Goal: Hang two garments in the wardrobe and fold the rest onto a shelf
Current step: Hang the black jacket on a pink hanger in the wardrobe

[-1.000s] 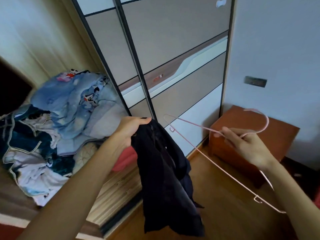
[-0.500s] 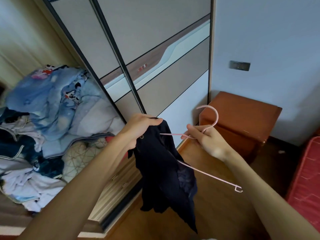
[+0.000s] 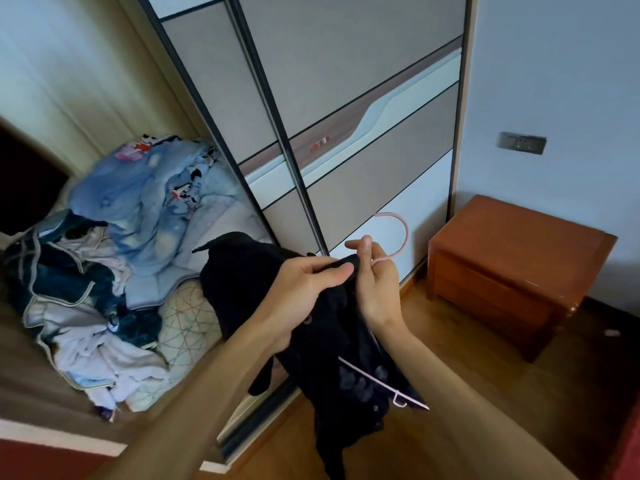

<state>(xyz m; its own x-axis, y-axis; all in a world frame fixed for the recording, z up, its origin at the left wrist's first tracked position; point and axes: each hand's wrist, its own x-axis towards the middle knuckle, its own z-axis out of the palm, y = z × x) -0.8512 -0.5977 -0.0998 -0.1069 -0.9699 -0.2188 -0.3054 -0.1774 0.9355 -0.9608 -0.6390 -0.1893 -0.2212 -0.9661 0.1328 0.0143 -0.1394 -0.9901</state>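
A black garment [image 3: 242, 275] hangs in front of me, partly draped over a thin pink hanger [image 3: 403, 237]. My left hand [image 3: 304, 289] pinches the garment's top edge between thumb and fingers. Close to its right, my right hand [image 3: 375, 282] grips the hanger just below the hook, forefinger raised. One hanger arm pokes out of the fabric at the lower right; the other arm is hidden inside. The wardrobe [image 3: 346, 116] with its sliding doors stands straight ahead, doors closed in this view.
A pile of clothes and blue bedding [image 3: 121, 244] lies on the bed at the left. A brown wooden nightstand [image 3: 512, 271] stands by the wall at the right, with wooden floor [image 3: 467, 393] in front of it. A red edge shows at the far right.
My hands have come together. The hanger's arm has gone further into the black garment, and the garment's left part now spreads out over it.
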